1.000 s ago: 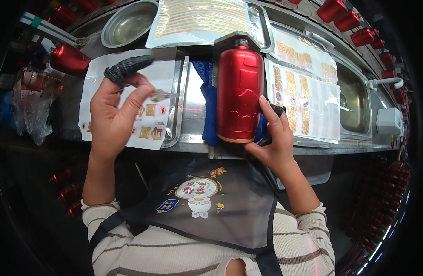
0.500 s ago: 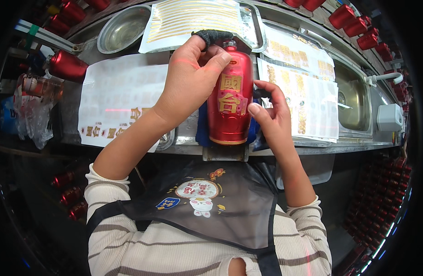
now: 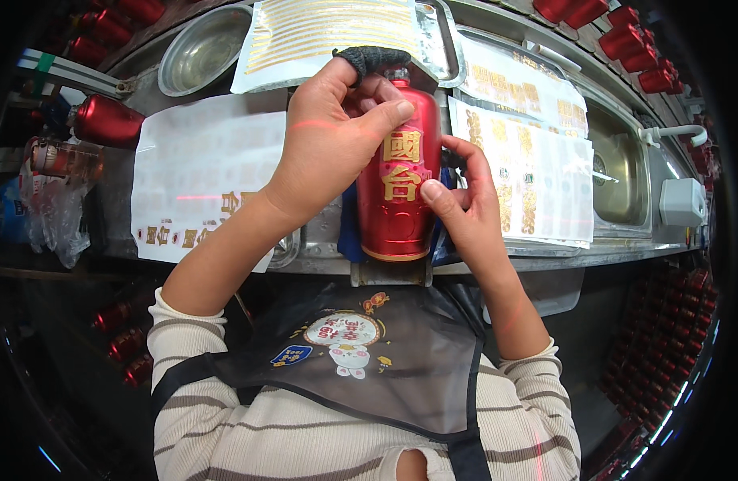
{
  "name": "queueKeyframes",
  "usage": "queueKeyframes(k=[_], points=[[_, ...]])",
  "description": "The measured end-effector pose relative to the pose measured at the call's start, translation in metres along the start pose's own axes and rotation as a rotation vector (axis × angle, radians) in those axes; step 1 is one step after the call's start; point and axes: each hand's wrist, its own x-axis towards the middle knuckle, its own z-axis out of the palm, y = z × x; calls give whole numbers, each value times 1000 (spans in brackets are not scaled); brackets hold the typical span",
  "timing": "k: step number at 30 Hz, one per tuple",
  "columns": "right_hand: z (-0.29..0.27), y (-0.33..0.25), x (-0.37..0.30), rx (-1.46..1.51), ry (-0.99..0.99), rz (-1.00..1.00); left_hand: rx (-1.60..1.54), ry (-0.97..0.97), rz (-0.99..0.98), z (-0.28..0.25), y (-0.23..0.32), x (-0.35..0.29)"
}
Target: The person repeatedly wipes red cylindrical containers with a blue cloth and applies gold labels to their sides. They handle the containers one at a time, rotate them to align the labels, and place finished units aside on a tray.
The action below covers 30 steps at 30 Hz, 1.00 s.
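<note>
Red bottle (image 3: 397,184) lies on its side on the blue pad (image 3: 350,232) at the counter's (image 3: 545,255) near edge; your left hand (image 3: 329,140) curls over the upper body, thumb pressing beside the gold label (image 3: 402,164); your right hand (image 3: 465,200) cups the right flank, thumb on the label's lower edge; press from the centre outward, probably best; keep the right hand firm so the bottle can't roll; decal sheets (image 3: 200,172) lie either side.
</note>
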Motion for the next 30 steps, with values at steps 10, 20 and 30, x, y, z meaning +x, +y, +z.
queueKeyframes(k=[10, 20, 30], points=[[1, -1, -1, 9, -27, 14, 42, 36, 60, 1, 0, -2], [5, -1, 1, 1, 4, -7, 85, -27, 11, -3, 1, 0], [4, -4, 0, -27, -5, 3, 62, 29, 75, 0, -2, 1]])
